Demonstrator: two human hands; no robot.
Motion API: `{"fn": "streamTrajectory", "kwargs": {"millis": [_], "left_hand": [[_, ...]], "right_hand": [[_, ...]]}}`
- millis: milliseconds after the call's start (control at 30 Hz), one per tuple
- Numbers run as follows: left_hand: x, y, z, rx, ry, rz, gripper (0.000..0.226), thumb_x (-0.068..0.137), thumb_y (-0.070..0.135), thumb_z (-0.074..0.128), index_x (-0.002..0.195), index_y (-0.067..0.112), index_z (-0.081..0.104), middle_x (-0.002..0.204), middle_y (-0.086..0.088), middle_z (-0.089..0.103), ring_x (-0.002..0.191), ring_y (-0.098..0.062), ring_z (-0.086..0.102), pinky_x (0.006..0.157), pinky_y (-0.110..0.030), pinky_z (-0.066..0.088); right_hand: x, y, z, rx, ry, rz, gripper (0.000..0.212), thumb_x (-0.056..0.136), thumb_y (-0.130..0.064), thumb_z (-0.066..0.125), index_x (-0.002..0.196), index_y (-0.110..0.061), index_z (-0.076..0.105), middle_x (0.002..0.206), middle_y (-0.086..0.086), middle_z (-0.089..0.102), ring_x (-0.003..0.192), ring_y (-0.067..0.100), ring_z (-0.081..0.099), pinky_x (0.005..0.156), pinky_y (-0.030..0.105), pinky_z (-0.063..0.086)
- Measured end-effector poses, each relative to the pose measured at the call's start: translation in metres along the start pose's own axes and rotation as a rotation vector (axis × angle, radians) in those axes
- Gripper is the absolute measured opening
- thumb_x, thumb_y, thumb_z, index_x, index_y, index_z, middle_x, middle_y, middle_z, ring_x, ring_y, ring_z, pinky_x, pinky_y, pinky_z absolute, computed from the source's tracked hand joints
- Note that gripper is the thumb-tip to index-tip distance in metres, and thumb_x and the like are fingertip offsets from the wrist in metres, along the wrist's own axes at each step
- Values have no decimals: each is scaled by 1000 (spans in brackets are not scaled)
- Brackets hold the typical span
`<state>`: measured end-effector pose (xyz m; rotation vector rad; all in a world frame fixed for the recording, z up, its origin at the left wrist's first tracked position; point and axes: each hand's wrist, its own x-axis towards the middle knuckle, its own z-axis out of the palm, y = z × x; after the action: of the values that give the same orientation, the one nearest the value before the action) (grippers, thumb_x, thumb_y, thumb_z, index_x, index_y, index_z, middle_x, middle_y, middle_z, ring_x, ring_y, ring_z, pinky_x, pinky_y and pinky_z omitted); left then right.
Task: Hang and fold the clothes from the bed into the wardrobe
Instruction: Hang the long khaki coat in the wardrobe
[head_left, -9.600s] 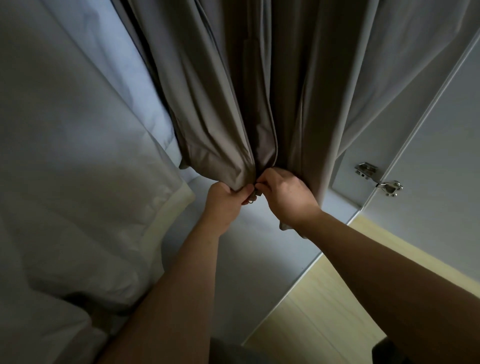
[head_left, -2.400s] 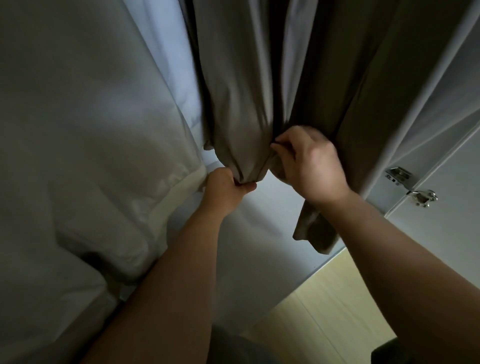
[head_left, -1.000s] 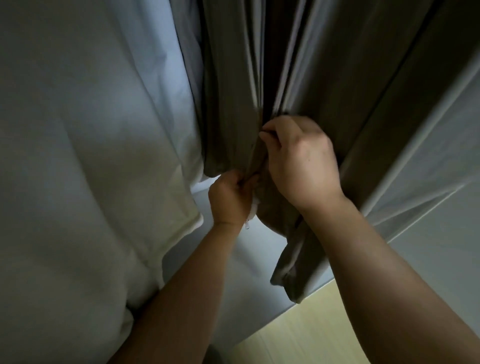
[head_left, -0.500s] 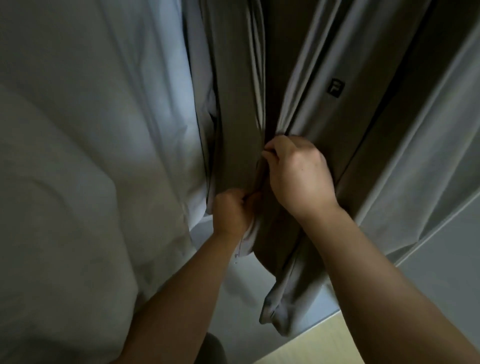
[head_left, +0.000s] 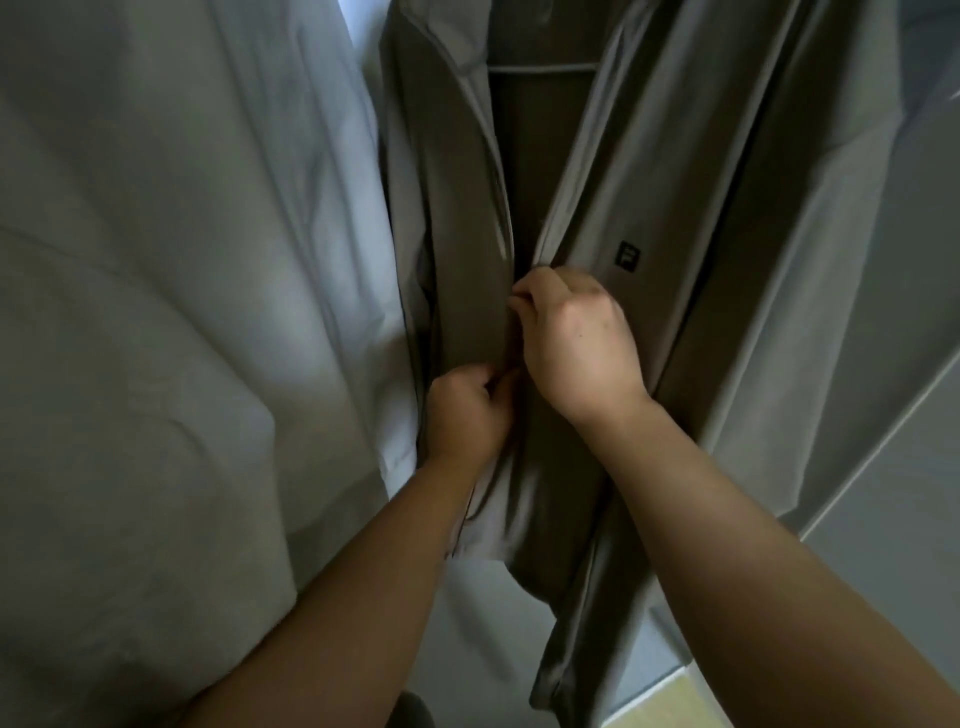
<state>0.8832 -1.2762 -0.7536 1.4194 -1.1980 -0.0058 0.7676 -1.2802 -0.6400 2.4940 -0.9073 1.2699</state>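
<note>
A grey-brown zip jacket (head_left: 691, 218) with a small dark chest logo (head_left: 628, 257) hangs in the wardrobe on a hanger whose bar (head_left: 540, 67) shows in the open front. My left hand (head_left: 467, 410) grips the lower part of the jacket's left front edge. My right hand (head_left: 576, 338) pinches the front seam just above it, where the two front edges meet. Above my right hand the front gapes open. The zip slider is hidden under my fingers.
A pale grey-white garment (head_left: 182, 312) hangs close on the left and fills that side. The grey wardrobe door (head_left: 904, 493) stands at the right. A strip of light wooden floor (head_left: 670, 706) shows at the bottom right.
Both hands have travelled up the jacket's front from its hem to chest height. The view has tilted upward, bringing the logo and the hanger bar into sight.
</note>
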Motion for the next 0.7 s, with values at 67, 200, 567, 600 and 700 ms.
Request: {"fn": "streamTrajectory", "kwargs": {"millis": [67,200,567,600,700], "left_hand": [[13,15,-5,-1,48,16,23,88,34,62,70,20,64,63,5,58,55,-3,50,52,-17,36],[30,28,-8,2,122,107,14,91,18,65,84,12,76,73,-3,70,67,-16,63,60,-25,47],[56,59,-17,-31,199,178,20,89,30,67,76,15,73,66,13,60,62,-5,55,52,-9,35],[58,58,-17,-25,218,193,22,90,25,67,71,14,70,63,10,58,59,-8,53,51,-12,32],[55,52,-17,26,211,274,27,92,19,63,66,11,65,59,8,50,54,-8,46,54,-18,31]], "right_hand": [[0,-3,0,6,-18,8,17,101,-17,51,105,-8,65,101,11,66,97,29,62,81,44,54],[10,-9,-6,-31,17,-37,16,99,-15,53,102,-5,66,95,12,66,92,32,63,75,47,54],[36,-5,-25,-49,86,-25,17,100,-14,52,103,-6,66,97,11,67,93,30,63,75,46,55],[38,-5,-27,-61,72,-40,18,100,-15,51,103,-6,66,97,11,67,93,30,63,75,47,54],[56,-5,-38,-88,107,-49,20,100,-19,52,107,-8,67,100,10,68,96,28,62,79,45,54]]}}
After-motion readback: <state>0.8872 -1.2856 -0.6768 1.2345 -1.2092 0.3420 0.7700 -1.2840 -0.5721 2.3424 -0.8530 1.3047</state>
